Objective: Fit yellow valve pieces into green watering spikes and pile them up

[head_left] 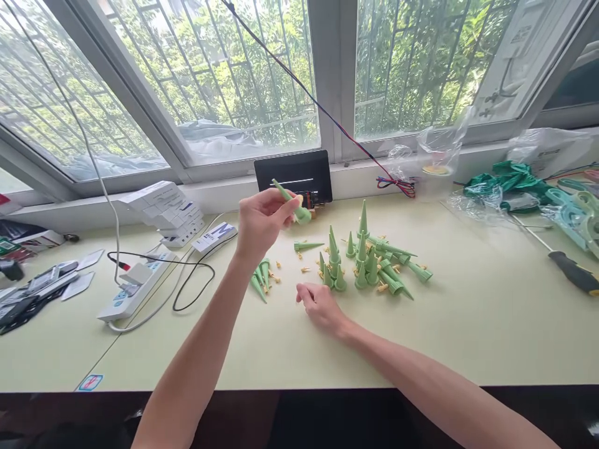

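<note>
My left hand [264, 221] is raised over the table, its fingers and thumb pinching a green plant watering spike [302, 214]. The spike tilts with its point up and to the left, and a bit of yellow shows by the fingertips. Resting on the tabletop, my right hand [322, 308] is closed with its fingers curled; what is in them, if anything, is hidden. Just beyond it, several green spikes stand upright in a cluster [334, 255], and others lie in a pile [393, 280] to the right. Small yellow valve pieces [306, 270] are scattered among them.
More green spikes [259, 280] lie left of my right hand. A power strip [135, 290] with cables and white boxes [163, 209] occupies the left. A dark screen [292, 171] leans by the window. A screwdriver [573, 273] and green plastic [510, 184] lie at the right.
</note>
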`<state>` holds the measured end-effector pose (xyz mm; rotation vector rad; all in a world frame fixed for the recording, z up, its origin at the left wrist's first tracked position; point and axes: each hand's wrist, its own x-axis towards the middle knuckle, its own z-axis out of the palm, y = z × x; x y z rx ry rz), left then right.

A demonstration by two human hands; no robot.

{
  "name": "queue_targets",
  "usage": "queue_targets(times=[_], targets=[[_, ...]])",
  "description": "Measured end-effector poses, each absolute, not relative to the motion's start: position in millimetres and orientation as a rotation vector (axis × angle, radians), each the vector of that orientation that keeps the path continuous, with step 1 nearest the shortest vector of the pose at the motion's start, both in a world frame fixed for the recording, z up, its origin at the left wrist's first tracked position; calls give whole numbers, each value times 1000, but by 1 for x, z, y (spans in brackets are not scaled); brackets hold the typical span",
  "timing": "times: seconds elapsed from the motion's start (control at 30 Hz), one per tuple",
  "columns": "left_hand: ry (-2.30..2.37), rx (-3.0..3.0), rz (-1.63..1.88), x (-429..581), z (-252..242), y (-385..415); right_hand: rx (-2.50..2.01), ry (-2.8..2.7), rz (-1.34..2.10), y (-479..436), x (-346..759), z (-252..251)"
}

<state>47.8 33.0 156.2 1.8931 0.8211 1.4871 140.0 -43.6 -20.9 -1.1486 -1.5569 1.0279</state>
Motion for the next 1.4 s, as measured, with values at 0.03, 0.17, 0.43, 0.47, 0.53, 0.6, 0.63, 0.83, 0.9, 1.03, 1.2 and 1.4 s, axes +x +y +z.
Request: queue_targets(times=[0.03, 0.17, 0.43, 0.47, 0.53, 0.6, 0.63, 0.83, 0.9, 1.03, 1.2, 1.4], targets=[[806, 1904, 1468, 56, 157, 37, -1147, -1560, 1022, -43, 140, -21], [790, 1947, 1388, 80, 153, 48, -1143, -1572, 1010, -42, 139, -22], [860, 2020, 1270, 93, 132, 53, -1120, -1585, 1021, -42, 138, -19], [864, 2021, 1257, 94, 131, 52, -1117, -1585, 1027, -42, 138, -19], [871, 2015, 1237, 95, 128, 51, -1115, -1584, 1041, -43, 139, -18], [883, 2012, 1226, 96, 126, 51, -1109, -1586, 1046, -43, 139, -18], [889, 2014, 1223, 96, 125, 51, -1106, -1587, 1044, -43, 139, -18], [905, 2040, 1205, 98, 119, 53, -1106, -1597, 1028, -42, 139, -19], [910, 2043, 1202, 98, 118, 53, -1109, -1600, 1025, -42, 139, -20], [927, 2067, 1196, 96, 116, 54, -1113, -1605, 1021, -42, 139, -21], [931, 2085, 1178, 95, 111, 57, -1107, -1611, 1022, -42, 139, -21], [939, 2062, 1146, 95, 109, 56, -1105, -1605, 1035, -42, 139, -21]])
